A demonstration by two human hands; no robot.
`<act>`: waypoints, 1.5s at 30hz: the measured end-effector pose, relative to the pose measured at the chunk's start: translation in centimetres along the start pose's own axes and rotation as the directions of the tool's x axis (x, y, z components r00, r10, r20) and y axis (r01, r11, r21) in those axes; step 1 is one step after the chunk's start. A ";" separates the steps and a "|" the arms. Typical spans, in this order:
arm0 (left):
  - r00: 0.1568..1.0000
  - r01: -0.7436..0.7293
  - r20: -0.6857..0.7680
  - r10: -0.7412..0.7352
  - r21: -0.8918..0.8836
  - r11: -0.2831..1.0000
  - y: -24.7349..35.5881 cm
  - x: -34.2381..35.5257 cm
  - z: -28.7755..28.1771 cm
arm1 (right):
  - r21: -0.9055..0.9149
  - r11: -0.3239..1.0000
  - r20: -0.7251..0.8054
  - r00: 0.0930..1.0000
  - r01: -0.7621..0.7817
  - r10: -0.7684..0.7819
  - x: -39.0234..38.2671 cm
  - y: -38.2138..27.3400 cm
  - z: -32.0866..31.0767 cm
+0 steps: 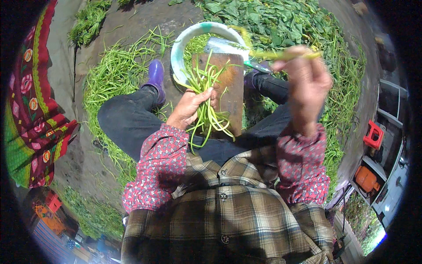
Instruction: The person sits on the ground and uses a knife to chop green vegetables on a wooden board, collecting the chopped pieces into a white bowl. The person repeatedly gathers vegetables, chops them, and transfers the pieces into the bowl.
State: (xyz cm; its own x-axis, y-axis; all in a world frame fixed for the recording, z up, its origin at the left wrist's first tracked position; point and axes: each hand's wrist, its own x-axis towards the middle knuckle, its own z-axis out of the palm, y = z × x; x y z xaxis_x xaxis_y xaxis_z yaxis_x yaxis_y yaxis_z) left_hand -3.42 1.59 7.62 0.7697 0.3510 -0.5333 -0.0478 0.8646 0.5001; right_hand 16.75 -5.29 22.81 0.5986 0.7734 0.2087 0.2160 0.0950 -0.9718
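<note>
My left hand [192,106] is closed round a bunch of long green stems [206,115], their ends sticking out above and below the fist. Beneath the bunch lies a brown wooden board [234,103], reaching from my lap onto the basin. Raised at the right, my right hand [307,77] pinches a yellowish-green stem [274,55]; both are smeared by motion. A cleaver [222,45] with a green handle rests across the basin at the board's far end. Inside the white and green basin [177,55] are short cut green pieces [195,46].
Loose stems [116,75] are heaped at the left, with more stems [338,94] at the right. A big pile of green leaves [272,22] lies at the back right. Purple boots [156,79] flank the basin. Flowered red cloth [37,110] hangs far left; a red stool [373,135] stands far right.
</note>
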 end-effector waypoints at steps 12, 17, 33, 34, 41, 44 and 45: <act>0.995 -0.095 -0.001 0.102 -0.377 0.921 0.1 0.2 -1.2 | -0.250 0.966 0.582 0.808 0.063 0.097 -10.8 4.8 0.0; 0.960 -0.246 -0.090 0.264 0.176 0.953 0.5 -0.4 0.5 | -0.466 0.860 0.654 0.736 0.209 0.175 -8.6 6.7 -2.9; 0.977 -0.083 0.213 0.006 0.352 0.932 -0.6 -1.3 -0.1 | -0.246 0.966 0.852 0.492 0.077 0.177 -2.7 9.9 5.9; 0.975 -0.096 0.220 0.010 0.381 0.920 -0.3 -1.2 0.4 | -0.199 0.979 0.872 0.447 -0.049 0.199 -2.4 9.9 5.3; 0.963 -0.065 0.260 -0.067 0.470 0.880 0.4 -1.3 1.9 | -0.016 0.996 0.729 0.681 -0.090 0.074 2.1 8.2 5.4; 0.978 -0.104 0.208 0.020 0.400 0.911 -0.8 -1.1 0.3 | -0.175 0.981 0.953 0.264 0.081 0.148 0.6 7.5 6.9; 0.975 -0.135 0.215 0.061 0.351 0.926 -1.0 -1.1 -0.2 | -0.116 0.993 0.948 0.301 0.029 0.102 -0.5 7.6 7.1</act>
State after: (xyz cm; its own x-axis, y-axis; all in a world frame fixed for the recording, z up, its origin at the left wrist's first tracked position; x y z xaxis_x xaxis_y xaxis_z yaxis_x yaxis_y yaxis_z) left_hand -4.32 0.41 7.52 0.8842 0.3173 -0.3427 0.0753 0.6274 0.7751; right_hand 12.61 -0.47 14.57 -0.5291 0.8369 -0.1403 0.3209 0.0443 -0.9461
